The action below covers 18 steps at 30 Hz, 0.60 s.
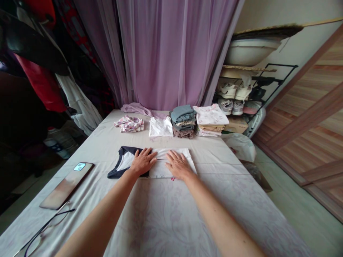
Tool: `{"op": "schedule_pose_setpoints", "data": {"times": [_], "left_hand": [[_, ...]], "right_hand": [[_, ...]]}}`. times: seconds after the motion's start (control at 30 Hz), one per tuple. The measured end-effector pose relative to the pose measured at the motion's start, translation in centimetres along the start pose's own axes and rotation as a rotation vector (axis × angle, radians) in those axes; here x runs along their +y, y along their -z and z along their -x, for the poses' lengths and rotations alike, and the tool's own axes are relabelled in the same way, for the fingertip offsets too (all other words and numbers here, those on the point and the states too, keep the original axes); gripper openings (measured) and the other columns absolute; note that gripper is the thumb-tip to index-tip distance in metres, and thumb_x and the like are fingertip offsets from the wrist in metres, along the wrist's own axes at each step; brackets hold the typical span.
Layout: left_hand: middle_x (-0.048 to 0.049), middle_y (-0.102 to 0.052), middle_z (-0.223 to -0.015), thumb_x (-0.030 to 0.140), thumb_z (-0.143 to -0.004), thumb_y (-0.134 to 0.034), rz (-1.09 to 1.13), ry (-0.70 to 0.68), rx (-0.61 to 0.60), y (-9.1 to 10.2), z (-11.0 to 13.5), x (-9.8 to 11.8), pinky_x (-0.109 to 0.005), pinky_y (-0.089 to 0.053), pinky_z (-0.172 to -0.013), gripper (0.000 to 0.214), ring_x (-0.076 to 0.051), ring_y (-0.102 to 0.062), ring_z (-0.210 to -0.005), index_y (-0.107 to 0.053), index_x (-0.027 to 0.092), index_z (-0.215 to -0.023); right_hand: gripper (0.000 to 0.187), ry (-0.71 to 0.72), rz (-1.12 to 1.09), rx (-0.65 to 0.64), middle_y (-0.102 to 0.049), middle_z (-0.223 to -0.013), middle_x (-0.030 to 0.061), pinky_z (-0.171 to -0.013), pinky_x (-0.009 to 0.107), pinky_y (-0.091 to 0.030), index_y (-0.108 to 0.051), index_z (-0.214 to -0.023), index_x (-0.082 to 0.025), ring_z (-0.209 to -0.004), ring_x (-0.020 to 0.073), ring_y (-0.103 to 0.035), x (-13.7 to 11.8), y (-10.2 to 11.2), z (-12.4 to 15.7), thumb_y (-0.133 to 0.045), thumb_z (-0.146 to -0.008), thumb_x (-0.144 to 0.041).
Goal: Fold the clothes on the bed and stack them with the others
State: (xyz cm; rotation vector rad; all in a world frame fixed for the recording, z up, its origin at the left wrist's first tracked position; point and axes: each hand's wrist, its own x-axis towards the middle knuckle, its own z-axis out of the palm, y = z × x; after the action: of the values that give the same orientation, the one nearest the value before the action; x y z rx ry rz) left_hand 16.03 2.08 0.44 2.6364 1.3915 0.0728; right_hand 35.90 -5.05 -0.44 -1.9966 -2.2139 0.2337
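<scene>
1. Toward eight o'clock from the folded garment (pixel 158 171): eyeglasses (pixel 44 228) with dark arms, open on the pale cloth cover (pixel 230 200).
2. Between eight and nine: a phone (pixel 66 187), camera side up, just beyond the eyeglasses.
3. At eleven: a loosely folded patterned cloth (pixel 130 124) in white, pink and purple, with a length of purple cloth (pixel 140 108) behind.
4. Left hand (pixel 144 161): palm down across dark and white parts of the folded garment, fingers laid flat and spread, pointing toward one.
5. Under both hands, at the clock's centre: the folded garment, flat, dark-edged neckline toward nine, white part toward three, small red tag (pixel 173 178) toward four.
6. At twelve: a white folded cloth (pixel 160 127).
7. Right hand (pixel 178 164): palm down on the white part, fingers fanned, pointing toward eleven.
8. At one: a dark stack (pixel 183 121), grey-blue on top, brown at the bottom, just beside the white folded cloth.
9. At two: a pale stack (pixel 211 117), pink-trimmed white on top, yellowish layers beneath.
10. Between one and two, farther off: shoes (pixel 228 90) in two tiers.
</scene>
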Motion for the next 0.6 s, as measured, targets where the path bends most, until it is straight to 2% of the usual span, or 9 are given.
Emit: {"op": "schedule_pose_setpoints", "data": {"times": [0.13, 0.23, 0.33, 0.4, 0.5, 0.6], "left_hand": [[-0.0013, -0.034, -0.158, 0.052, -0.098, -0.031, 0.023, 0.045, 0.008, -0.1, -0.2, -0.5, -0.059, -0.014, -0.116, 0.047, -0.03, -0.024, -0.147, -0.048, 0.041, -0.141], [-0.0002, -0.041, -0.155, 0.045, -0.101, -0.023, 0.112, 0.081, -0.044, 0.4, -1.0, -1.5, -0.055, -0.02, -0.117, 0.048, -0.027, -0.029, -0.146, -0.053, 0.037, -0.137], [-0.005, -0.053, -0.145, 0.034, -0.099, -0.025, 0.145, 0.058, -0.001, 1.6, -1.6, -4.0, -0.039, -0.031, -0.115, 0.049, -0.02, -0.044, -0.137, -0.055, 0.025, -0.137], [-0.0076, -0.055, -0.143, 0.032, -0.095, -0.034, 0.069, 0.073, 0.074, 2.6, -1.7, -6.5, -0.034, -0.033, -0.113, 0.048, -0.02, -0.047, -0.134, -0.056, 0.02, -0.136], [-0.0123, -0.051, -0.146, 0.04, -0.091, -0.043, -0.036, 0.19, 0.048, 4.0, -1.4, -10.3, -0.035, -0.036, -0.11, 0.056, -0.025, -0.047, -0.134, -0.05, 0.014, -0.14], [-0.0149, -0.057, -0.139, 0.054, -0.087, -0.044, -0.051, 0.318, -0.072, 4.8, -1.2, -12.6, -0.034, -0.043, -0.101, 0.07, -0.028, -0.055, -0.127, -0.045, 0.012, -0.143]], "right_hand": [[0.053, -0.138, 0.008, 0.008, -0.03, -0.159, 0.0075, -0.118, 0.052, -0.013, -0.04, -0.148, -0.024, -0.146, 0.0247, -0.024, 2.5, 0.1, 0.7, -0.032, -0.1, -0.044], [0.046, -0.213, -0.023, 0.081, -0.041, -0.154, 0.0082, -0.117, 0.046, -0.02, -0.052, -0.139, -0.022, -0.143, 0.0238, -0.031, 4.4, 0.5, 0.9, -0.032, -0.1, -0.036], [0.039, -0.283, -0.078, 0.185, -0.052, -0.145, 0.011, -0.112, 0.034, -0.032, -0.064, -0.125, -0.019, -0.134, 0.0221, -0.045, 6.2, 1.1, 0.6, -0.038, -0.097, -0.029], [0.039, -0.415, -0.118, 0.22, -0.056, -0.138, 0.0141, -0.105, 0.031, -0.039, -0.062, -0.126, -0.016, -0.125, 0.0235, -0.054, 7.4, 1.9, 0.0, -0.049, -0.092, -0.03], [0.051, -0.594, -0.201, 0.09, -0.068, -0.119, 0.014, -0.088, 0.031, -0.047, -0.061, -0.127, -0.013, -0.108, 0.026, -0.064, 8.9, 3.3, -1.1, -0.064, -0.082, -0.037], [0.037, -0.601, -0.263, -0.077, -0.075, -0.09, 0.0069, -0.07, 0.026, -0.047, -0.073, -0.102, -0.016, -0.086, 0.023, -0.069, 9.5, 4.4, -1.9, -0.069, -0.076, -0.042]]}}
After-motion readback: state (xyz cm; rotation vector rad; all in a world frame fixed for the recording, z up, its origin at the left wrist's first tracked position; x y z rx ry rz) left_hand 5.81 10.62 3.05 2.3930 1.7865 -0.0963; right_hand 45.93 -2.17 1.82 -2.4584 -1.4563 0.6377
